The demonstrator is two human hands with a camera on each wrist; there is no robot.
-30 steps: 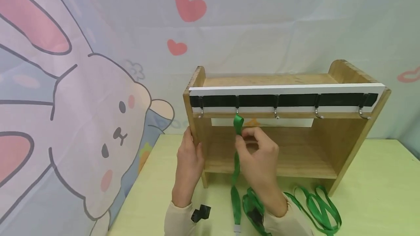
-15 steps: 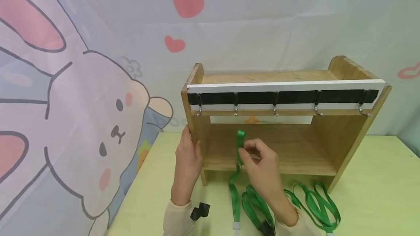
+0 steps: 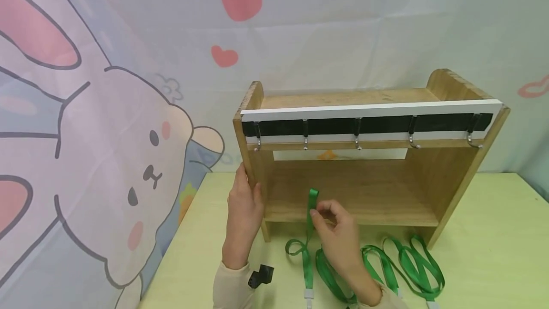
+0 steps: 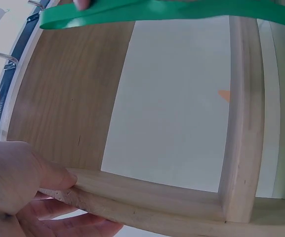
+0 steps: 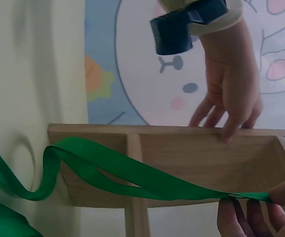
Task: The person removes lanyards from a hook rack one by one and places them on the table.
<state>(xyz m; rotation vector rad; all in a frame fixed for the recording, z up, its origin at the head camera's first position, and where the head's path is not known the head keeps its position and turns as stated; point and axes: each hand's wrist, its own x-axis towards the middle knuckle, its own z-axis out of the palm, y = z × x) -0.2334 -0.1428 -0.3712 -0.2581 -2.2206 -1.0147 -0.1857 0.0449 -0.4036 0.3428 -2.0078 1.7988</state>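
My left hand [image 3: 244,218] grips the left side panel of a small wooden shelf [image 3: 356,190], thumb on the inner face and fingers outside. My right hand [image 3: 340,237] pinches a green lanyard [image 3: 313,200] just below its folded top end, in front of the shelf's middle board. That top end stands well below the row of metal hooks [image 3: 305,143]. The lanyard runs down to the table, curls into a small loop there, and ends in a pale clip [image 3: 308,293]. In the right wrist view, the green strap [image 5: 132,173] stretches sideways from thumb and fingertips.
The hooks sit on a black strip [image 3: 330,126] across a white board along the shelf's upper front. More green lanyards [image 3: 422,271] lie coiled on the pale yellow table [image 3: 484,232], partly under my right forearm. A printed cloth [image 3: 321,27] hangs behind the shelf.
My right hand has come down from just below the second hook from the left, bringing the lanyard's top end with it. The strap's lower part now curls on the table. My left hand stays put.
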